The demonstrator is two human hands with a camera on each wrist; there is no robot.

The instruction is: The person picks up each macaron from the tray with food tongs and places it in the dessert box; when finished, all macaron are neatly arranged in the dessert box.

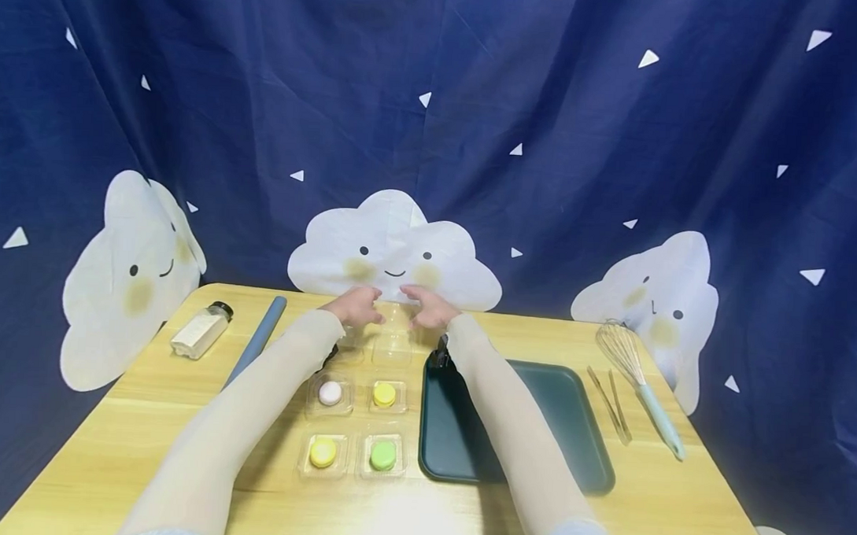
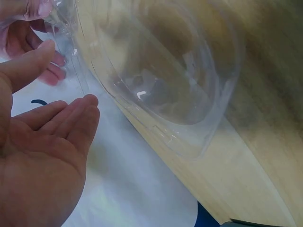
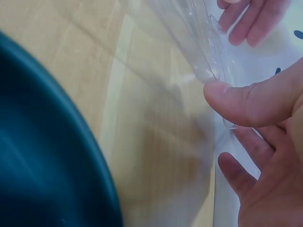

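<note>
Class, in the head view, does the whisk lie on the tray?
No, the whisk lies on the table, to the right of the tray.

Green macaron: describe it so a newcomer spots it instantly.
In the head view, find the dark teal tray on the wooden table. Just left of its near end, the green macaron sits in a clear container. It's the only green one; its neighbours are two yellow macarons and a pale pink macaron.

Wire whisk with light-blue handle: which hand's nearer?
Right. The right hand is left of the whisk, near the far edge of the wooden table; the left hand is farther left.
</note>
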